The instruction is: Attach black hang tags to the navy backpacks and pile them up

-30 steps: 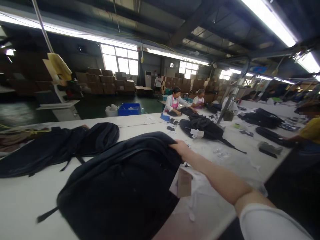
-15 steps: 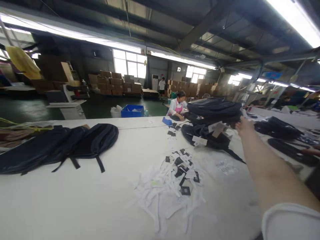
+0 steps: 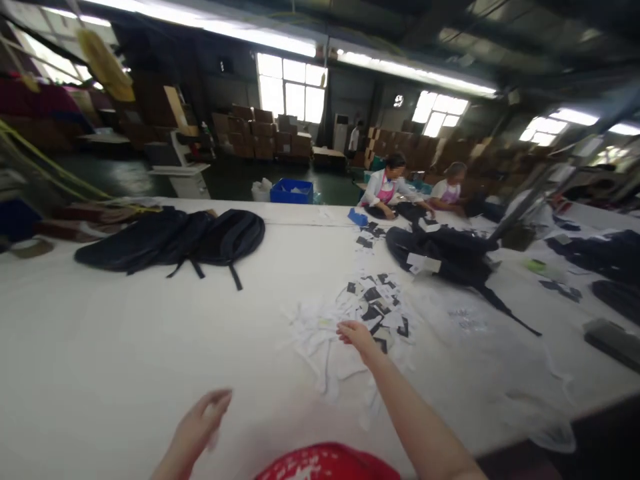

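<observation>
My right hand [image 3: 356, 333] hovers over a heap of white strips and black-and-white tags [image 3: 373, 303]. Its fingers are loosely extended, and I see nothing held in them. Low in the view, my left hand [image 3: 205, 417] is above the bare white table [image 3: 125, 373], slightly blurred, with thumb and fingers apart and nothing in it. Beyond the heap lies a dark backpack [image 3: 445, 257] with a white tag [image 3: 424, 264] on it and a strap trailing right. Several more dark backpacks [image 3: 225, 240] overlap on the left side.
Two co-workers in pink aprons [image 3: 387, 190] handle dark pieces at the far side. A small blue box [image 3: 357, 217] stands near them. Behind the table is a blue bin [image 3: 291, 192]. Clear plastic [image 3: 465, 320] lies to the right. Red printed cloth [image 3: 325, 463] shows at the bottom edge.
My right hand has left the stack of backpacks and moved left to the tag heap. The stack's upper bag no longer shows there. My left hand has come into view.
</observation>
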Demonstrator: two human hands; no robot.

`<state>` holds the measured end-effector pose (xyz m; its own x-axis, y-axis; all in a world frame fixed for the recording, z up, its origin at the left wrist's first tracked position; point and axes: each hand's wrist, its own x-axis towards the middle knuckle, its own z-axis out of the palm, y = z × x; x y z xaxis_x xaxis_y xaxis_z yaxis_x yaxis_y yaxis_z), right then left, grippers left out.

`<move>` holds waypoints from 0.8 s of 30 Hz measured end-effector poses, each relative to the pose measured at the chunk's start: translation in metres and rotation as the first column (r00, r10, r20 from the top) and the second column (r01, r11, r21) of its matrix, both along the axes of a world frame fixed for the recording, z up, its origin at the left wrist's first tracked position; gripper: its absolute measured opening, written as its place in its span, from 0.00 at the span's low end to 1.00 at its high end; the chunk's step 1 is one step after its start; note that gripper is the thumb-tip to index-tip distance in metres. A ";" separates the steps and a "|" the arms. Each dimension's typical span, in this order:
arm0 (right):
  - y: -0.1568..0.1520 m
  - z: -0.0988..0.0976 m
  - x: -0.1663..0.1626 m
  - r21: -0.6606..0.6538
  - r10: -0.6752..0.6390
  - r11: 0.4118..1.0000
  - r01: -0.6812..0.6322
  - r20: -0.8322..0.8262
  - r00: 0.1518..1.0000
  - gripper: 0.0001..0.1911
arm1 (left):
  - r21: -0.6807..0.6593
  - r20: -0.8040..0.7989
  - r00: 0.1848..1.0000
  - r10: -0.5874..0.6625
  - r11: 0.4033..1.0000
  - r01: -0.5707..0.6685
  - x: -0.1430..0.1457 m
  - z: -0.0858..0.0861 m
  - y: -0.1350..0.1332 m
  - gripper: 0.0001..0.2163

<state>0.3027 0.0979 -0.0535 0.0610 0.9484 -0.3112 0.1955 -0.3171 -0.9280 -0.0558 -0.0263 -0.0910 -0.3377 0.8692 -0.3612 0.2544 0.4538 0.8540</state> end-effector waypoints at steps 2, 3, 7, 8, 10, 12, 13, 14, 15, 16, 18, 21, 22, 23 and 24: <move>-0.025 -0.002 -0.046 -0.022 0.215 0.976 -0.216 -0.063 0.975 0.14 | -0.008 0.278 0.961 0.008 1.000 -0.006 0.018 0.028 0.002 0.22; -0.036 0.000 -0.065 -0.010 0.320 0.947 -0.322 -0.082 0.944 0.15 | -0.006 0.433 0.901 0.033 0.999 -0.034 0.027 0.042 0.004 0.23; -0.065 0.012 -0.115 0.129 0.588 0.804 -0.581 -0.023 0.808 0.19 | 0.089 0.786 0.618 0.013 0.987 -0.134 0.047 0.066 0.013 0.20; -0.070 0.014 -0.124 0.138 0.605 0.789 -0.599 -0.002 0.796 0.20 | 0.104 0.814 0.581 0.001 0.984 -0.148 0.049 0.065 0.012 0.19; -0.079 0.016 -0.139 0.108 0.603 0.791 -0.602 0.027 0.797 0.23 | 0.126 0.832 0.554 -0.020 0.980 -0.153 0.050 0.062 0.006 0.18; -0.086 0.016 -0.150 0.096 0.612 0.782 -0.615 0.062 0.788 0.21 | 0.131 0.818 0.575 -0.032 0.983 -0.131 0.051 0.060 -0.003 0.18; -0.088 0.016 -0.153 0.104 0.614 0.779 -0.619 0.072 0.786 0.19 | 0.129 0.800 0.598 -0.037 0.985 -0.111 0.050 0.060 -0.008 0.18; -0.089 0.016 -0.155 0.118 0.608 0.782 -0.612 0.072 0.791 0.17 | 0.125 0.779 0.625 -0.045 0.989 -0.084 0.048 0.061 -0.012 0.18; -0.088 0.015 -0.156 0.133 0.589 0.795 -0.592 0.065 0.806 0.18 | 0.121 0.757 0.650 -0.065 0.992 -0.042 0.045 0.062 -0.016 0.18; -0.086 0.016 -0.156 0.148 0.550 0.821 -0.552 0.053 0.833 0.19 | 0.117 0.733 0.674 -0.095 0.993 0.013 0.041 0.064 -0.019 0.19; -0.079 0.017 -0.156 0.177 0.413 0.894 -0.411 0.031 0.910 0.20 | 0.104 0.673 0.719 -0.173 0.985 0.140 0.030 0.068 -0.024 0.18; -0.069 0.019 -0.158 0.206 0.216 0.958 -0.201 -0.051 0.975 0.20 | 0.071 0.547 0.812 -0.204 0.978 0.198 0.012 0.065 -0.029 0.16; -0.068 0.020 -0.161 0.198 0.171 0.969 -0.147 -0.113 0.979 0.20 | 0.065 0.502 0.843 -0.192 0.981 0.184 0.007 0.062 -0.030 0.16; -0.068 0.020 -0.166 0.172 0.138 0.980 -0.104 -0.197 0.971 0.19 | 0.062 0.462 0.867 -0.186 0.982 0.178 0.002 0.058 -0.031 0.16; -0.069 0.020 -0.170 0.125 0.116 0.989 -0.082 -0.297 0.948 0.19 | 0.054 0.422 0.887 -0.191 0.981 0.185 -0.002 0.053 -0.032 0.17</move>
<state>0.1322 0.0292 -0.0335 -0.1159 0.9740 -0.1946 -0.0742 -0.2039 -0.9762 -0.0574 -0.0586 -0.0376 0.0147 0.9064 -0.4222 -0.0527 0.4224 0.9049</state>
